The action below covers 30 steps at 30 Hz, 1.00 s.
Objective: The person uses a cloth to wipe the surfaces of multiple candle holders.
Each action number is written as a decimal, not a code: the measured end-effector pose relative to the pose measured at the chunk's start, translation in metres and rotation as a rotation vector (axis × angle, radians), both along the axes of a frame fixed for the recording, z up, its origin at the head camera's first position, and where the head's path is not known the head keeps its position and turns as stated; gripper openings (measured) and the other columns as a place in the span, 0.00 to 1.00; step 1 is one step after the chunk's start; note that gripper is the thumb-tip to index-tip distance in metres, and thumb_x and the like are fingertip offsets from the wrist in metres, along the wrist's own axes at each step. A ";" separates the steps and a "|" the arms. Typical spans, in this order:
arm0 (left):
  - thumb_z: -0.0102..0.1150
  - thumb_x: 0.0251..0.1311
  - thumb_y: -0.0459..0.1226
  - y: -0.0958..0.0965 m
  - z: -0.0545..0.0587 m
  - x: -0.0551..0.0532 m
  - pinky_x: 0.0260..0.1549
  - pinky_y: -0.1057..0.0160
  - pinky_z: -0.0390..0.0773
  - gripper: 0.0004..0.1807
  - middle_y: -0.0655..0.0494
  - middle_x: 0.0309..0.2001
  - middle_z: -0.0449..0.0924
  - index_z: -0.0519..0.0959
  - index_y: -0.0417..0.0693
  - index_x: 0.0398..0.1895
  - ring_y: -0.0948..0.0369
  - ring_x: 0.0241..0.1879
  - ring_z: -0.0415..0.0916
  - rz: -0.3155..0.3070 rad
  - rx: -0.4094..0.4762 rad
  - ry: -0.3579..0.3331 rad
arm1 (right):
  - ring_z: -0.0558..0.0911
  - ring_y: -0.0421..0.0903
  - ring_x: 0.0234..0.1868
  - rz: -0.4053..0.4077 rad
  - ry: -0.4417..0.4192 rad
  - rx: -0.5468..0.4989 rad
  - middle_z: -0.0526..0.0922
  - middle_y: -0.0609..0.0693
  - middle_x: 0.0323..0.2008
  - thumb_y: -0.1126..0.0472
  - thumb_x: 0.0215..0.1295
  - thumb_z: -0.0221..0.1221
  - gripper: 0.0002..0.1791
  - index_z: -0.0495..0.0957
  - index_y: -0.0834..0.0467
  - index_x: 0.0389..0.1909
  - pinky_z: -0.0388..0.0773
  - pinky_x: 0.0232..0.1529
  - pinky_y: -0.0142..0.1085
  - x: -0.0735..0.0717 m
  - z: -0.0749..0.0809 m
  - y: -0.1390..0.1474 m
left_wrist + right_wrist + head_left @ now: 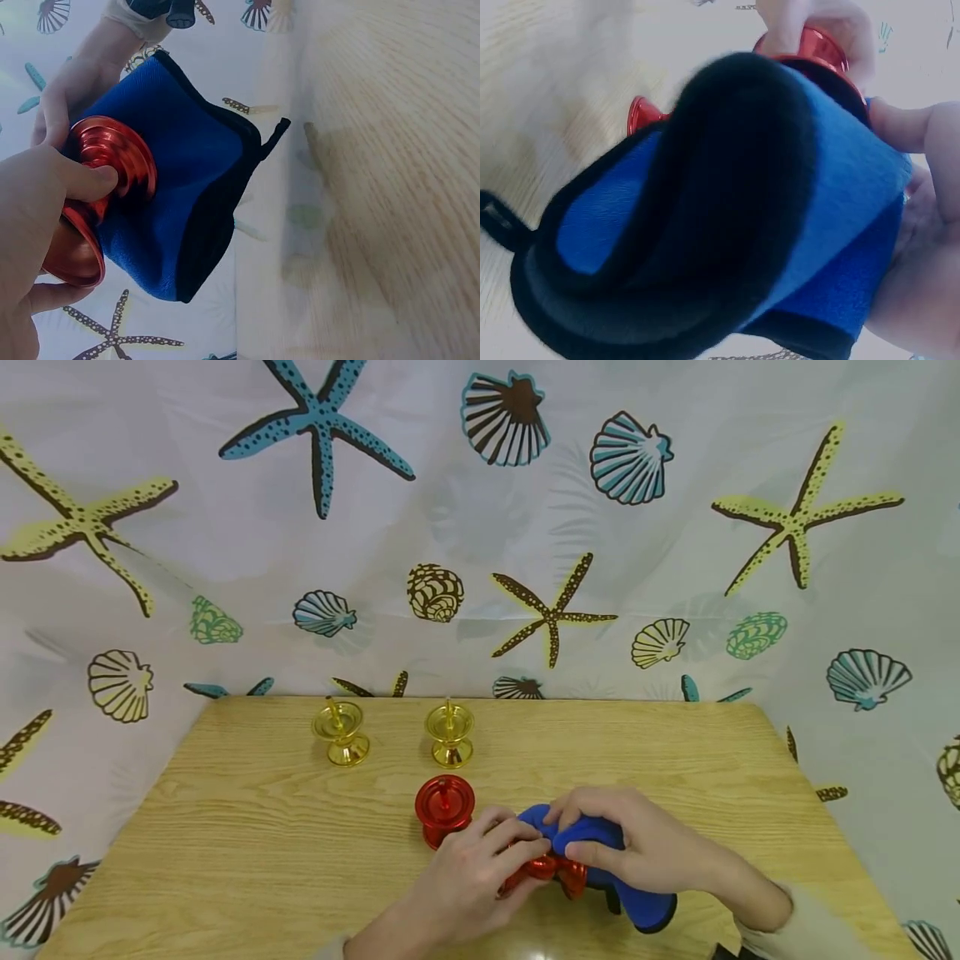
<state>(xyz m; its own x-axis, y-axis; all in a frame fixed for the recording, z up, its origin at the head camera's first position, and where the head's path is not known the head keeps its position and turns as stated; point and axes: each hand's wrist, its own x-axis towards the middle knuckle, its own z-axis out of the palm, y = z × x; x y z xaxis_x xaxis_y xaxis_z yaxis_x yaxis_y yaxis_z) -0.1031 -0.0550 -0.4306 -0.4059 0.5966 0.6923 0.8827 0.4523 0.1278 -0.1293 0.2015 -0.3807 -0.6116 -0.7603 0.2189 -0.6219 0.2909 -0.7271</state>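
My left hand [476, 877] grips a shiny red candle holder [573, 878] round its narrow stem, tilted on its side above the table. In the left wrist view, the thumb lies across the stem of the candle holder [131, 161], between its two flared ends. My right hand [648, 843] pinches a blue cloth [647, 903] with black edging and a small black loop, pressed against one end of the holder. In the right wrist view, the folded cloth [847, 165] hides much of the red holder [825, 52].
A second red candle holder [444, 802] stands upright just left of my hands. Farther back stand two gold candle holders [347, 735], each with a central spike. The wooden table [247, 827] meets a curtain [420, 643] printed with shells and starfish.
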 end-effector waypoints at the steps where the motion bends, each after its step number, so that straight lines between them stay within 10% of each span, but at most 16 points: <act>1: 0.83 0.50 0.39 0.000 0.001 0.000 0.46 0.69 0.86 0.20 0.58 0.45 0.88 0.89 0.49 0.47 0.61 0.47 0.80 0.004 0.005 -0.012 | 0.86 0.48 0.60 -0.012 0.032 0.005 0.86 0.50 0.58 0.62 0.78 0.59 0.06 0.80 0.46 0.45 0.83 0.62 0.42 0.003 0.000 0.000; 10: 0.85 0.47 0.38 -0.001 0.009 -0.005 0.47 0.64 0.85 0.20 0.59 0.42 0.89 0.87 0.50 0.43 0.62 0.46 0.80 0.071 0.105 -0.157 | 0.83 0.55 0.66 -0.110 0.627 0.031 0.85 0.48 0.61 0.52 0.74 0.65 0.04 0.85 0.45 0.44 0.86 0.59 0.51 0.022 -0.006 -0.008; 17: 0.85 0.46 0.36 0.002 0.014 -0.008 0.47 0.61 0.86 0.18 0.58 0.42 0.89 0.88 0.48 0.41 0.61 0.45 0.83 0.114 0.197 -0.310 | 0.83 0.58 0.66 -0.129 1.001 0.089 0.86 0.53 0.62 0.53 0.84 0.45 0.20 0.88 0.48 0.43 0.81 0.67 0.47 0.027 -0.018 -0.008; 24: 0.85 0.44 0.35 0.002 0.016 -0.008 0.47 0.62 0.86 0.19 0.59 0.41 0.89 0.89 0.48 0.42 0.62 0.45 0.84 0.132 0.222 -0.385 | 0.85 0.58 0.63 -0.097 1.134 0.069 0.86 0.57 0.61 0.58 0.86 0.47 0.19 0.88 0.50 0.44 0.56 0.83 0.44 0.029 -0.027 -0.008; 30: 0.85 0.45 0.36 0.004 0.015 -0.010 0.46 0.63 0.86 0.19 0.58 0.41 0.88 0.88 0.49 0.42 0.62 0.45 0.83 0.128 0.188 -0.349 | 0.85 0.55 0.65 -0.143 1.003 0.093 0.87 0.51 0.61 0.52 0.86 0.46 0.20 0.87 0.49 0.45 0.77 0.71 0.44 0.027 -0.021 -0.005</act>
<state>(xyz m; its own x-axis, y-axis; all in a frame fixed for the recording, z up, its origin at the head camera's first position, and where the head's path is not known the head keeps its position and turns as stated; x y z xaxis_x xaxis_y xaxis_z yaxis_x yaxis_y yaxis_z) -0.1132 -0.0511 -0.4161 -0.6985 0.4019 0.5921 0.7097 0.4959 0.5005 -0.1018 0.1963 -0.4017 -0.2653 -0.7347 0.6243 -0.8874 0.4392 0.1398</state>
